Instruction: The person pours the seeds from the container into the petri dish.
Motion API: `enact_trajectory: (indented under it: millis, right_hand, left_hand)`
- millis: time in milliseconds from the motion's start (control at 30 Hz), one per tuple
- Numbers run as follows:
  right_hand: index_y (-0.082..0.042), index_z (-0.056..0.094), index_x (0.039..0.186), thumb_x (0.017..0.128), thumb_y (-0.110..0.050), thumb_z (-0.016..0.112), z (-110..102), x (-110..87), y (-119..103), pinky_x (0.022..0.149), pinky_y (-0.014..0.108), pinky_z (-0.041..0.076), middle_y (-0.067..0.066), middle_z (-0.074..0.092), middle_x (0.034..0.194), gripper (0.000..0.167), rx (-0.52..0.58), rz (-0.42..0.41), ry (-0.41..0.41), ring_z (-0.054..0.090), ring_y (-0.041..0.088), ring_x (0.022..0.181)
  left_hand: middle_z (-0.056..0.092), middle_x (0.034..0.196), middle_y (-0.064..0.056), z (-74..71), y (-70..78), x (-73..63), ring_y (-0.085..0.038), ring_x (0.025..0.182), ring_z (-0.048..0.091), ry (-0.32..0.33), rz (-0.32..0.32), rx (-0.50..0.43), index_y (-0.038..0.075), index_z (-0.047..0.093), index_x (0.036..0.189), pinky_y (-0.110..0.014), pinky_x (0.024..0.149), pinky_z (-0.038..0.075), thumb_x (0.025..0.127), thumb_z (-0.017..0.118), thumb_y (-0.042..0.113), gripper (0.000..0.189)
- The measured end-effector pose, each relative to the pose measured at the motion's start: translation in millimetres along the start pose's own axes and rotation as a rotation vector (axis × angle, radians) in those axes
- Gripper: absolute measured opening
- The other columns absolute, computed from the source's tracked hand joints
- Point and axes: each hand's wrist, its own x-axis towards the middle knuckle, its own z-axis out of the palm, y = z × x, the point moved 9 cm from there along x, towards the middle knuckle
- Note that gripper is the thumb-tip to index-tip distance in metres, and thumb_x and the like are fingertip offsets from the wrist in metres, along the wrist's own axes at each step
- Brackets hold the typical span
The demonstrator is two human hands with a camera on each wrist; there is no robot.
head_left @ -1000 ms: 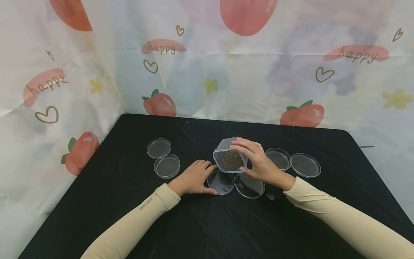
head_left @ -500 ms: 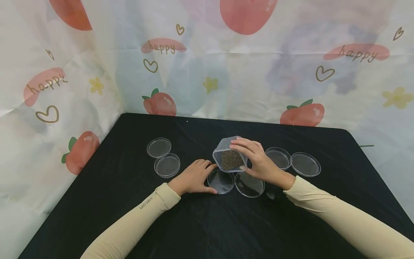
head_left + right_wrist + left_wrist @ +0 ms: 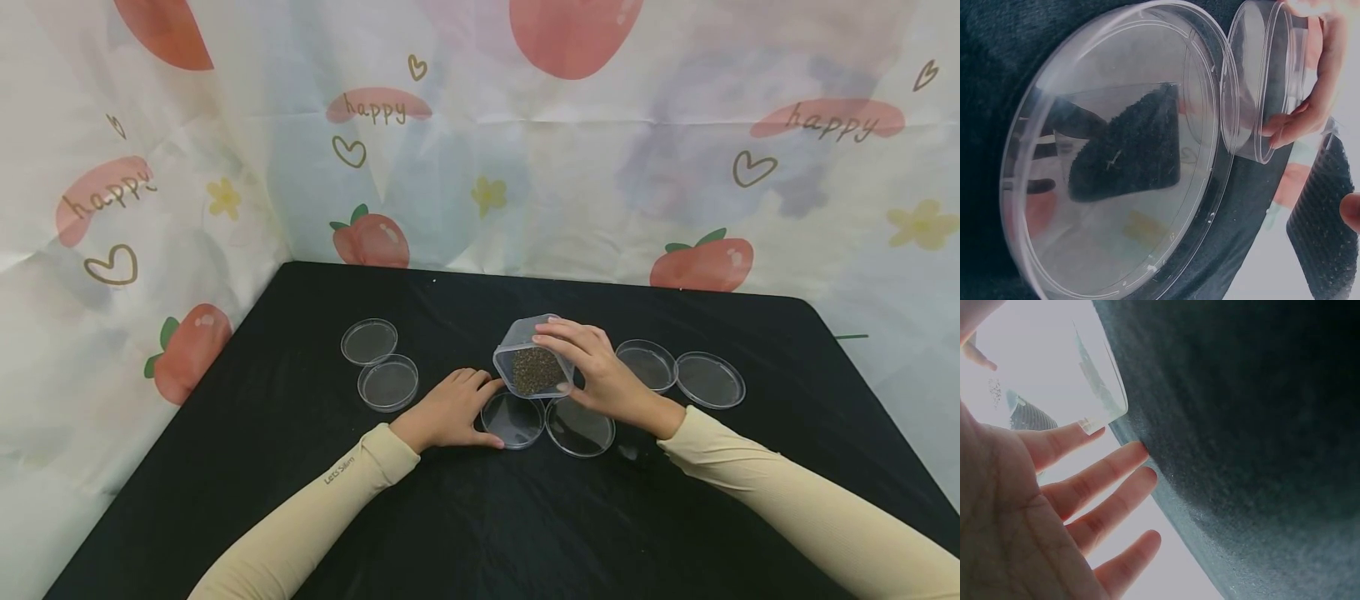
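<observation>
In the head view, my right hand grips a clear plastic container with dark brown granules inside. The container tilts toward me, its mouth close over a clear petri dish. My left hand pinches that dish from the left, thumb at the near rim and index finger at the far rim. The left wrist view shows the index fingertip at the dish's edge and the other fingers straight and spread. A second round dish lies against it on the right, large in the right wrist view.
Two more petri dish halves lie side by side at the left, and another pair lies at the right. A small clear piece sits near my right wrist. Black cloth covers the table, and a printed curtain rises behind it.
</observation>
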Motion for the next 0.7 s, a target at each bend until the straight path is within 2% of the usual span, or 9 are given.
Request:
enact_trajectory:
  millis: [367, 700]
  right_hand:
    - [-0.006, 0.046, 0.135, 0.056, 0.011, 0.083, 0.2, -0.5, 0.5, 0.094, 0.051, 0.030, 0.014, 0.044, 0.136, 0.089, -0.011, -0.008, 0.001, 0.033, 0.026, 0.137]
    - [-0.005, 0.047, 0.135, 0.055, 0.009, 0.084, 1.9, -2.9, 0.8, 0.094, 0.051, 0.031, 0.015, 0.045, 0.135, 0.089, -0.029, -0.003, -0.007, 0.034, 0.028, 0.136]
  left_hand:
    - [0.053, 0.123, -0.003, -0.3, 0.2, -0.6, -0.019, 0.115, 0.049, 0.004, 0.003, 0.007, 0.013, 0.043, 0.140, -0.036, 0.110, 0.034, 0.075, 0.055, 0.074, 0.090]
    - [0.053, 0.123, -0.003, -4.3, 3.0, -0.6, -0.019, 0.115, 0.049, 0.024, 0.014, 0.064, 0.014, 0.044, 0.139, -0.038, 0.109, 0.034, 0.075, 0.055, 0.075, 0.089]
